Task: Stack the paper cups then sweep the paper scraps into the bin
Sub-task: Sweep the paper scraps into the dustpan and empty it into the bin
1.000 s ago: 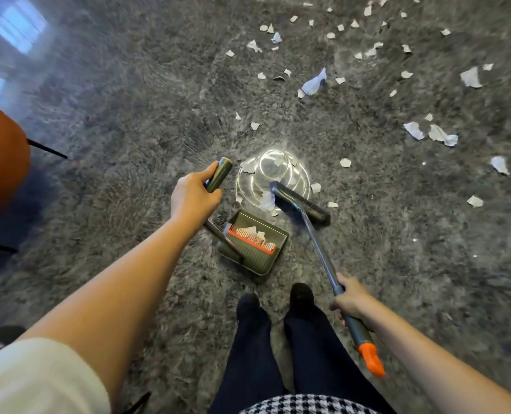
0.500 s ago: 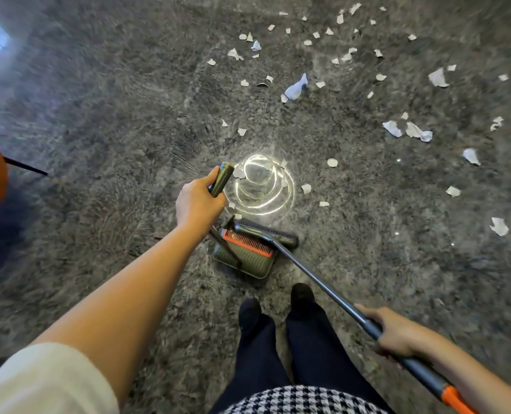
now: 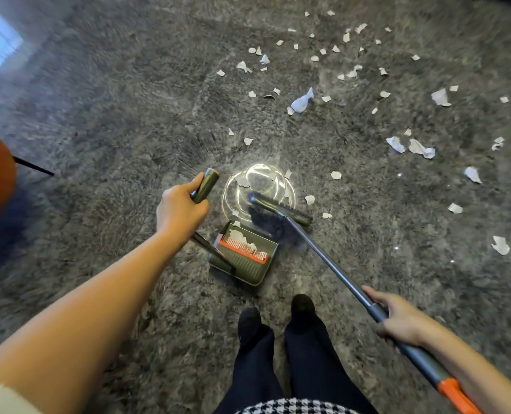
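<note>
Grey broom (image 3: 323, 255) in curled right fingers (image 3: 379, 297), dustpan (image 3: 248, 264) in left fingers (image 3: 195, 210).

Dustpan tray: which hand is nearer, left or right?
Left. The left hand grips the top of the dustpan handle, just up-left of the tray; the right hand holds the broom pole, well off to its lower right.

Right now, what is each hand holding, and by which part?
The left hand grips the dustpan by the top of its handle; the right hand grips the broom on its grey shaft, near the orange end.
</note>
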`<move>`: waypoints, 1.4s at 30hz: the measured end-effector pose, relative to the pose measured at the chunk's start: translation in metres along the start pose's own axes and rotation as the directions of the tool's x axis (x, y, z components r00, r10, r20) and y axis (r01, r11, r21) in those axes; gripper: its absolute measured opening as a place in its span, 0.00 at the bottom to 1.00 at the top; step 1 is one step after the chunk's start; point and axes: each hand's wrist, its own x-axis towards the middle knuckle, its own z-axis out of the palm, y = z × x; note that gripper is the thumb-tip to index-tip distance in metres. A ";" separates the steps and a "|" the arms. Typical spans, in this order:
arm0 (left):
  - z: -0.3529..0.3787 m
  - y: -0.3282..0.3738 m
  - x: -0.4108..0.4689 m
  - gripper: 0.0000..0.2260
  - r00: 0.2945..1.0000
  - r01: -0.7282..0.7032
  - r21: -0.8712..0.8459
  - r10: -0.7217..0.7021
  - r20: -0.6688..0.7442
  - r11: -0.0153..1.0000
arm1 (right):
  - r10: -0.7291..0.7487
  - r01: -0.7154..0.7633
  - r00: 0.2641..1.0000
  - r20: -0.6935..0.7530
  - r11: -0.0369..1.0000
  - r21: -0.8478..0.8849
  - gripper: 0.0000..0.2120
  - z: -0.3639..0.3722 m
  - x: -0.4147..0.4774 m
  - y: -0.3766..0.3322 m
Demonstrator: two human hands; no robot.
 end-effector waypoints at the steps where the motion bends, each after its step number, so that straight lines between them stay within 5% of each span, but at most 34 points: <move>1: -0.006 -0.004 0.004 0.26 1.000 0.003 -0.008 -0.003 -0.018 1.000 | 0.002 -0.003 1.000 -0.017 1.000 -0.022 0.38 0.000 0.010 -0.009; 5: -0.016 -0.018 0.016 0.25 0.999 0.030 -0.039 -0.031 -0.020 0.999 | 0.030 -0.035 0.998 -0.047 0.993 -0.115 0.37 0.004 0.050 -0.048; 12: -0.003 -0.027 0.027 0.25 0.999 0.049 -0.041 -0.049 -0.019 0.998 | 0.082 -0.068 0.995 0.062 0.978 -0.200 0.21 0.049 0.061 -0.074; 17: -0.004 -0.032 0.033 0.25 0.999 0.046 -0.004 -0.046 -0.026 0.999 | 0.087 -0.053 0.986 0.140 0.972 -0.230 0.35 0.053 0.052 -0.074; 22: -0.007 -0.032 0.033 0.25 0.999 0.048 0.009 -0.048 -0.015 0.999 | 0.048 0.016 0.975 0.215 0.957 -0.289 0.38 0.035 0.036 -0.076; 32: -0.007 -0.031 0.027 0.26 0.998 0.068 0.010 -0.068 -0.012 0.998 | 0.003 0.021 0.966 0.257 0.996 -0.092 0.40 0.001 -0.005 -0.052; 42: -0.012 -0.037 0.003 0.26 0.990 0.080 -0.033 -0.083 -0.113 0.996 | -0.073 0.066 0.990 0.123 0.996 0.065 0.40 0.006 -0.002 -0.035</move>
